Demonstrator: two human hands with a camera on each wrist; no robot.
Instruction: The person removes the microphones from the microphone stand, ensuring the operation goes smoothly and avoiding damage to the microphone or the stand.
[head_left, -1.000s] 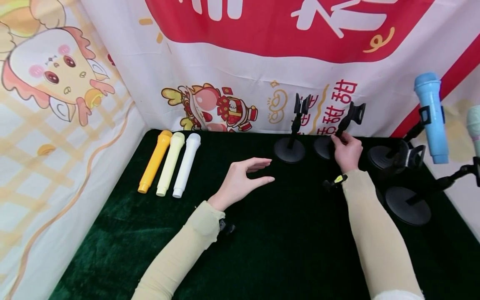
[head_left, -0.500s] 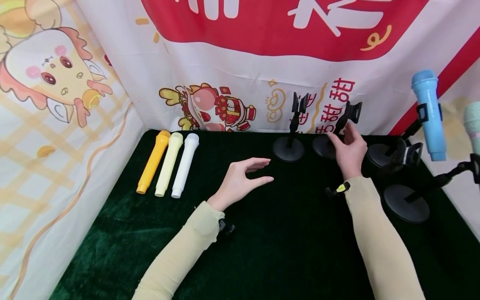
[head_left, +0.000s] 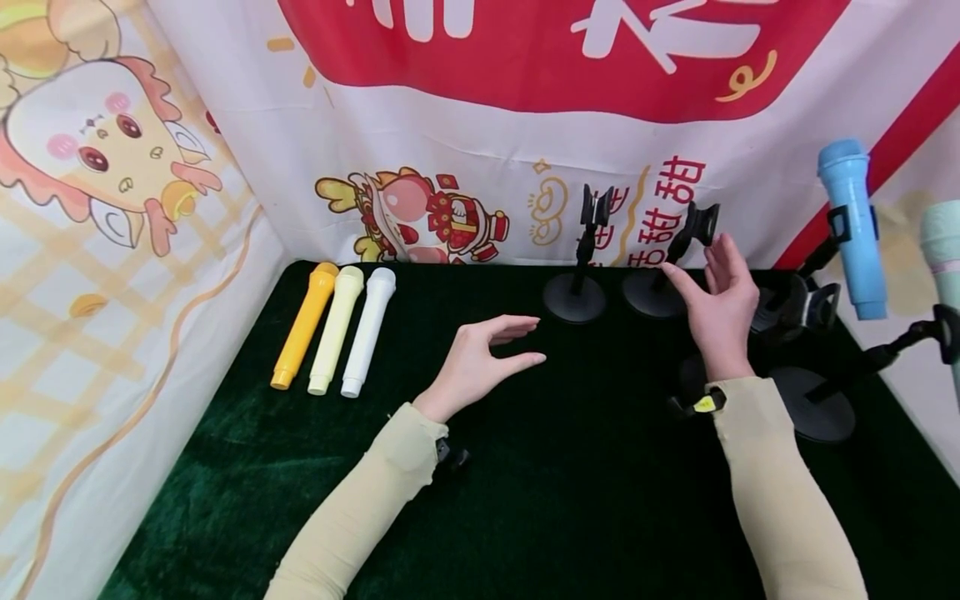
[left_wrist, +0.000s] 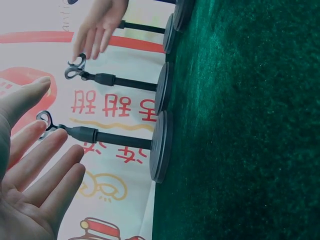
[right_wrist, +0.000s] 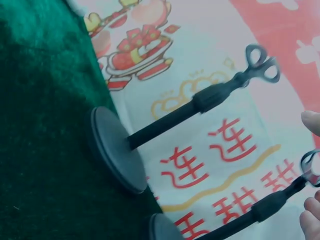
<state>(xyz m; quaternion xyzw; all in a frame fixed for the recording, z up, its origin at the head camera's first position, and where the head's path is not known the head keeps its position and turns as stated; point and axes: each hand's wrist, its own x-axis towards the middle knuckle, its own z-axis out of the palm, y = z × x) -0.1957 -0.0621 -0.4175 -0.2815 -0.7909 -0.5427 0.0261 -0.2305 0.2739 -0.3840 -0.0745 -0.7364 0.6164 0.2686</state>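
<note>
My right hand (head_left: 723, 312) is beside a black microphone stand (head_left: 654, 293) at the back of the table, its thumb and fingers apart. In the right wrist view, its fingertips (right_wrist: 311, 212) are close to that stand's clip; contact cannot be made out. A second black microphone stand (head_left: 575, 297) is just to its left, its clip holding nothing. My left hand (head_left: 480, 362) hovers over the cloth with thumb and fingers parted, holding nothing. On the left lie an orange microphone (head_left: 303, 325), a pale yellow microphone (head_left: 336, 331) and a white microphone (head_left: 368, 332), side by side.
At right, a blue microphone (head_left: 852, 229) sits in a stand's clip. A mint green microphone (head_left: 941, 237) is at the frame's edge. Another stand's black base (head_left: 813, 406) is beside my right forearm. Dark green cloth (head_left: 570, 500) covers the table; printed curtains (head_left: 450, 125) hang behind.
My right hand has let go of the stand's pole, spread its fingers and shifted right. The left hand keeps its pose, and the stands stay where they were.
</note>
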